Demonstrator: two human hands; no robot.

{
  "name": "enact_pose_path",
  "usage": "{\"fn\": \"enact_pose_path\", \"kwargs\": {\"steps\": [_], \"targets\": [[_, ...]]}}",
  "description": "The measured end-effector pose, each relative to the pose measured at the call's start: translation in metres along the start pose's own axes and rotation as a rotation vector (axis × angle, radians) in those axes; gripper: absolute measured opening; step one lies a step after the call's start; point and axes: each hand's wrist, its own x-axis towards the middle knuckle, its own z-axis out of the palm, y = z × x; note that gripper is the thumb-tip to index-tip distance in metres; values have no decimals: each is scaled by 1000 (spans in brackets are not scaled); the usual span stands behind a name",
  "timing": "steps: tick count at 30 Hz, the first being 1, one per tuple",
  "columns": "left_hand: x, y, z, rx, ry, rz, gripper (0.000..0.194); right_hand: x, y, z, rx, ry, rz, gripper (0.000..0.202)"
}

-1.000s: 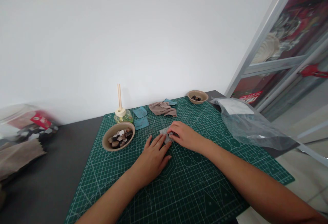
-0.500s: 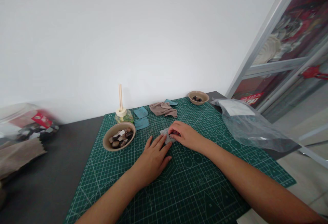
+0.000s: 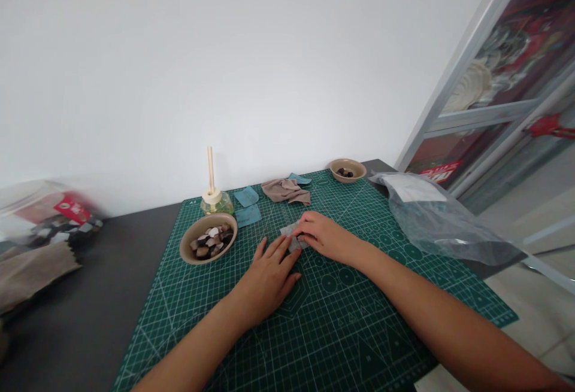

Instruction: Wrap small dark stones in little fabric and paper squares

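Note:
A small light grey sheet (image 3: 288, 230), perhaps sandpaper, lies on the green cutting mat (image 3: 359, 344). My left hand (image 3: 268, 284) rests flat with fingers apart, its fingertips pressing the sheet's near left edge. Over the sheet's right part, my right hand (image 3: 326, 236) is closed in a pinch, fingertips down. Whatever sits between those fingers is hidden, with only a dark patch under them. To the left stands a tan bowl (image 3: 185, 245) holding several brown, black and white stones (image 3: 213, 241).
A reed diffuser (image 3: 216, 200), blue sheets (image 3: 248, 215) and a crumpled brown cloth (image 3: 285, 191) line the mat's back. A second bowl (image 3: 359, 172) holds a few dark stones. A clear plastic bag (image 3: 431, 224) lies right; a bag of stones (image 3: 58, 218) and brown cloth (image 3: 36, 272) lie left.
My right fingertips have shifted very slightly left over the grey sheet. My left hand stays put.

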Motion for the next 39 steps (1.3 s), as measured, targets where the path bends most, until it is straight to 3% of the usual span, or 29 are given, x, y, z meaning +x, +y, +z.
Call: {"fn": "enact_pose_path", "kwargs": {"steps": [39], "targets": [[0, 0, -1, -18, -7, -1, 42, -1, 2, -6, -16, -31, 2, 12]]}}
